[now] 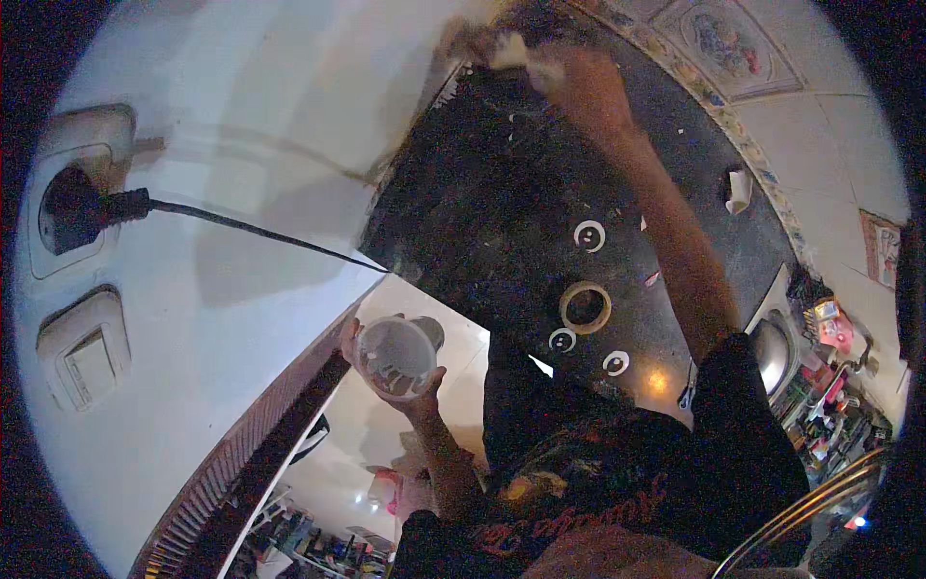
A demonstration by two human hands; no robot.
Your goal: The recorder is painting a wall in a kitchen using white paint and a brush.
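My left hand point(427, 394) holds a translucent plastic tub point(398, 358) beside the front corner of the dark countertop point(463, 210), with fingers around its side. Across the counter, my right arm stretches to the far corner by the wall. My right hand point(579, 79) is blurred there, its fingers around a pale, soft-looking piece point(510, 52), perhaps cloth or paper. On the counter lie a tan ring like a tape roll point(566, 307) and smaller white rings, one higher up point(579, 244), one just below the tan ring point(553, 343) and one nearer me point(609, 368).
A black plug point(69, 210) sits in the wall socket at left, its cable point(253, 228) running to the counter edge. Below it is a light switch point(90, 358). A crumpled white scrap point(738, 192) lies by the tiled wall point(803, 145). Scissors point(687, 396) and a metal sink point(770, 347) are at right.
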